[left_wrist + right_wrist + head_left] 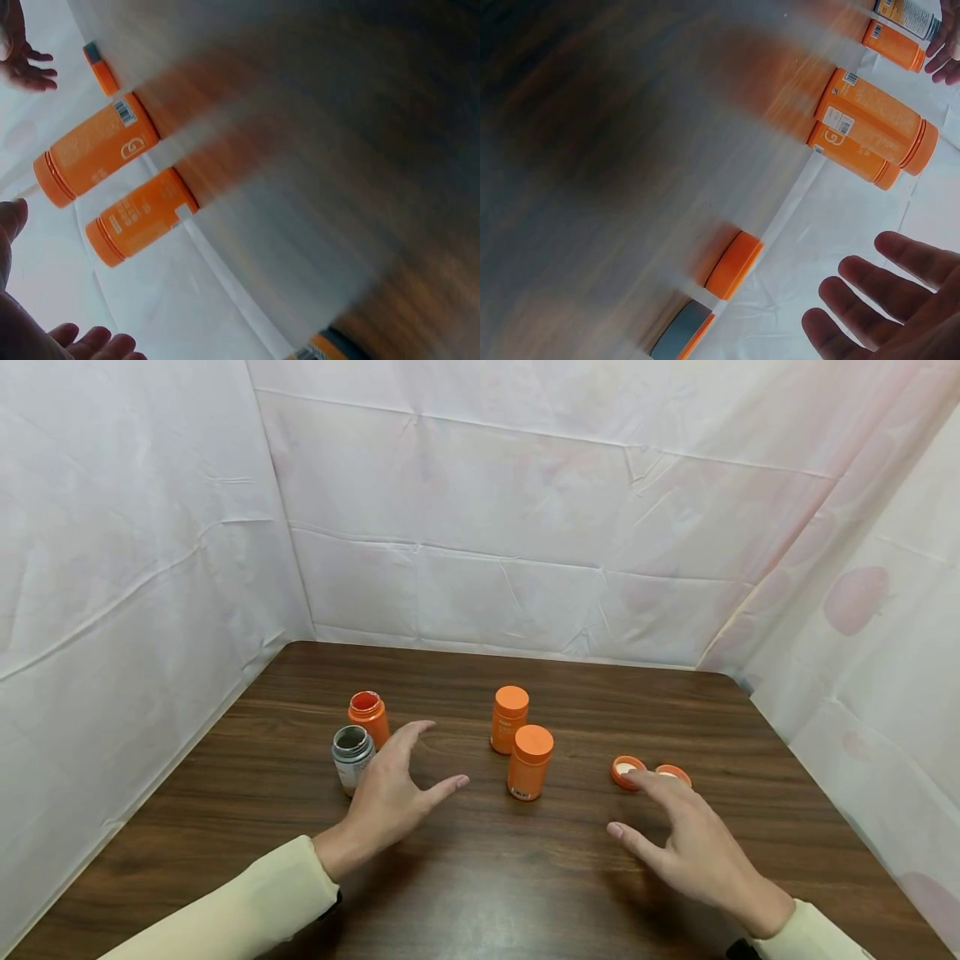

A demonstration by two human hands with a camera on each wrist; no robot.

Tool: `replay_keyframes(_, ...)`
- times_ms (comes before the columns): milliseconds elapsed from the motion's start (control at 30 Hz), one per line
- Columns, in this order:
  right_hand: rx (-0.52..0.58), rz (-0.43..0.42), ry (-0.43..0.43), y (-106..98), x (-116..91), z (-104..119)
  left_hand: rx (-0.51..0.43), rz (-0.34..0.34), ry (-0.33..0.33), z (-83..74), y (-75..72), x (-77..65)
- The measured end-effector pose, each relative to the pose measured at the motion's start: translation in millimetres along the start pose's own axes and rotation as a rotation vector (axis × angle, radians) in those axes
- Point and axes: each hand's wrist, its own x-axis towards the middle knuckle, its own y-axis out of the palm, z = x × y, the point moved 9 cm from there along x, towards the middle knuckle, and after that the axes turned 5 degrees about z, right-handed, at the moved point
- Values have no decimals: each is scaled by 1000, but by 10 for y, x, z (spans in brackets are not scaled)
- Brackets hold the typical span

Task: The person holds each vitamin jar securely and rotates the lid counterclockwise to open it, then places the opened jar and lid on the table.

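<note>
My left hand point(385, 795) hovers with fingers and thumb spread, close to the right side of an uncapped grey jar point(352, 768), overlapping it in the head view. Behind that jar stands an uncapped orange jar point(371, 723). My right hand point(697, 847) is held low over the table with its fingers extended and holds nothing. Its fingertips overlap the first of two lids, an orange lid point(734, 265) and a grey lid with an orange edge point(681, 330). Between the hands stand two capped orange jars, a front one point(529, 768) and a rear one point(509, 722).
The dark wood-grain table point(465, 893) has its far edge against a hanging pale sheet point(480, 518). More sheeting hangs along the left side point(150, 610) and the right side point(885, 710).
</note>
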Motion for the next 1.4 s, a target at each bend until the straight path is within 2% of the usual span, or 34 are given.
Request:
replay_keyframes(167, -6, -12, -35, 21, -7, 47, -19, 38, -4, -12, 100, -7)
replay_keyframes(400, -23, -7, -42, 53, -37, 70, -74, 107, -26, -20, 256, 30)
replay_keyframes(700, -38, 9, -79, 68, -51, 139, -144, 167, -8, -72, 445, 75)
replay_keyframes(967, -45, 37, -89, 88, -69, 187, -156, 188, 5, -153, 582, 136)
replay_keyframes(1400, -51, 46, -115, 106, -86, 238, -235, 226, 9, -244, 752, 207)
